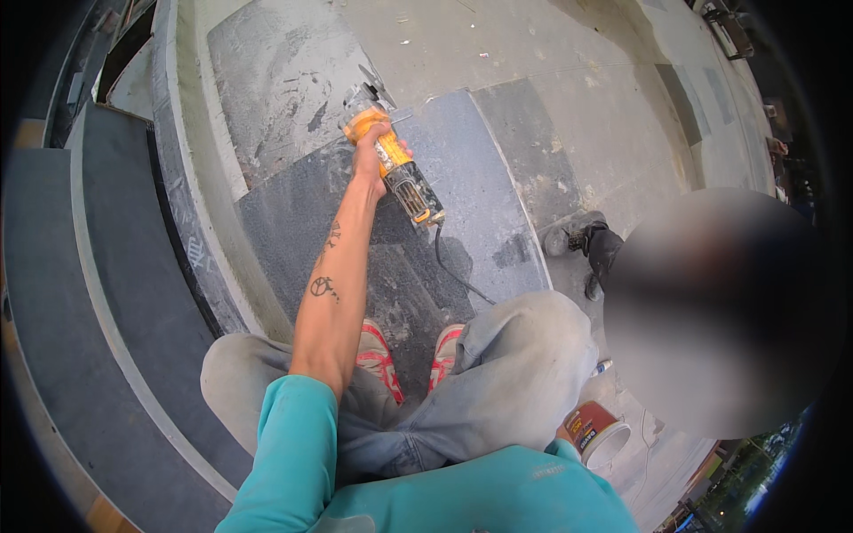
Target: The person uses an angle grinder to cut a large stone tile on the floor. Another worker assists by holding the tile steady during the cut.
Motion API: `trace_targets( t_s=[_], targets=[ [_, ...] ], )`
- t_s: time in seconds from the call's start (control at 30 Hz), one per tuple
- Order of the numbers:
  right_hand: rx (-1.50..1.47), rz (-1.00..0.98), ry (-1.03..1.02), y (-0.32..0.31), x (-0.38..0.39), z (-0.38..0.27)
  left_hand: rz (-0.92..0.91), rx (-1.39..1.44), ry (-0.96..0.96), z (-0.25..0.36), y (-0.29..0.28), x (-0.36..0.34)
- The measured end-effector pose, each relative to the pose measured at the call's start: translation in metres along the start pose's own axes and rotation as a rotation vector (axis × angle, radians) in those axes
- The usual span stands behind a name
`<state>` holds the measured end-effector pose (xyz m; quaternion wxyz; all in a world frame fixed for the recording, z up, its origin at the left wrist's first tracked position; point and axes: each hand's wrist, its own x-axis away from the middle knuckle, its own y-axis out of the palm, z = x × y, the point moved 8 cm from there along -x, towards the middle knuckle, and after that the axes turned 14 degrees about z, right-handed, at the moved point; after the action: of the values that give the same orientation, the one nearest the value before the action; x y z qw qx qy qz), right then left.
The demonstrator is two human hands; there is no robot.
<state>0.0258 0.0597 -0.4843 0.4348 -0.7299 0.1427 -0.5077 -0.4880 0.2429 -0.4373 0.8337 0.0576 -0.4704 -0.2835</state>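
My left hand is closed around the body of a yellow and black angle grinder, its arm stretched out ahead of me. The grinder's head and thin disc point away from me, over the border of the grey panels. A black power cord runs from its rear end toward my right knee. Below it lie a dark grey panel and a lighter blue-grey panel. My right hand is hidden behind my right knee; only a bit of skin by the teal sleeve shows.
A red and white bucket stands by my right side. Another person's dark boot rests close by on the right; a blurred disc covers part of that side. To my left runs a raised concrete edge, with dark steps beyond it.
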Motion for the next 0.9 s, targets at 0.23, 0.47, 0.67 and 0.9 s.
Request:
trace_targets(
  t_s=[0.23, 0.47, 0.67, 0.9],
  targets=[
    [-1.465, 0.547, -0.046, -0.183, -0.139, -0.118, 0.134, -0.033, 0.055, -0.02, -0.04, 0.006],
    [-0.999, 0.317, -0.147, -0.22, -0.231, -0.267, 0.143, -0.267, 0.152, -0.022, -0.042, 0.013],
    [-0.987, 0.344, -0.014, -0.208, -0.238, -0.27, 0.061, -0.095, 0.053, -0.035, -0.051, 0.0],
    [-1.02, 0.356, 0.02, -0.204, -0.243, -0.267, -0.058, -0.072, -0.022, -0.043, -0.041, -0.012]
  ],
)
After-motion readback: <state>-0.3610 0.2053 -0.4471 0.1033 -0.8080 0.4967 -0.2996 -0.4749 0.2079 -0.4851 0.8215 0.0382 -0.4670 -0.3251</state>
